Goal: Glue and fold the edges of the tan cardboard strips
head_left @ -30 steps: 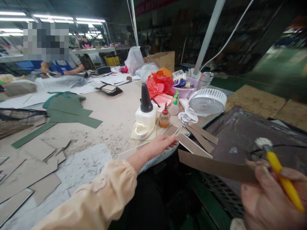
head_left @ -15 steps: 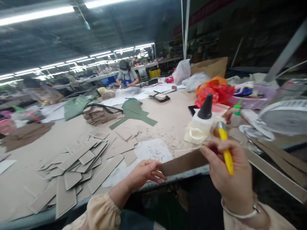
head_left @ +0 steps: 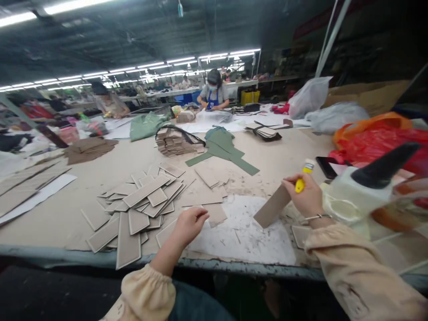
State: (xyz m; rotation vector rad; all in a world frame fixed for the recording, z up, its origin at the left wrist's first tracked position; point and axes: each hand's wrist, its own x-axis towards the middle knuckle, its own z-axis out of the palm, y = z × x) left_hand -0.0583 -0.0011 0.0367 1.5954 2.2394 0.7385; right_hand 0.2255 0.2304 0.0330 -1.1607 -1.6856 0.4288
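Note:
My right hand [head_left: 306, 196] is closed around a yellow-handled brush [head_left: 300, 185] and also grips the upper end of a brown strip [head_left: 272, 207]. The strip slants down over a white, stained sheet [head_left: 244, 240] on the table. My left hand [head_left: 191, 225] is curled, thumb against fingers, with nothing visible in it. It hovers by a flat beige piece [head_left: 216, 214], just right of a heap of pale-edged beige strips [head_left: 130, 243]. Close to my right forearm stands a white bottle with a black cone-shaped nozzle [head_left: 359, 189].
Green cut pieces [head_left: 222, 145] and a strapped bundle of brown pieces [head_left: 174, 142] lie farther back. A dark phone [head_left: 326, 167] and red plastic bags [head_left: 384, 145] are at the right. A co-worker [head_left: 214, 93] sits across the table. The table's front edge [head_left: 234, 266] runs before me.
My left hand has let go of the brown strip and moved left toward the beige pieces. My right hand has carried the strip and brush over the table. The view has swung right.

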